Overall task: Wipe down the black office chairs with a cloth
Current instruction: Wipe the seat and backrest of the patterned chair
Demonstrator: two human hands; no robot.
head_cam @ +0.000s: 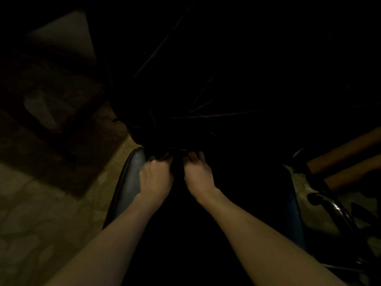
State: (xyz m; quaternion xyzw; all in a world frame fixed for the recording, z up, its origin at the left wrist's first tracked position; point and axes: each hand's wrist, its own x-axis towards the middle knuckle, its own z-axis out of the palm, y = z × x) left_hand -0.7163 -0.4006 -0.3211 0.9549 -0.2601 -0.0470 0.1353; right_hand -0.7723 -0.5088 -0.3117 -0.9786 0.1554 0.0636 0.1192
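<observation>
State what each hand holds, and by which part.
Too dark to be sure. Left hand is curled on something dark at the chair seat's back edge; right hand reaches beside it, hold unclear.

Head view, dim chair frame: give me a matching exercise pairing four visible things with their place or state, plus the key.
Things:
1. left hand
2. right hand
3. chair seat
4. wooden bars

Descriptions:
A. far right edge, orange-brown
B. fingers curled at the seat's back edge
C. glossy black, under both hands
D. fingers extended forward onto dark material

Pairs: 1-B, 2-D, 3-C, 4-A
</observation>
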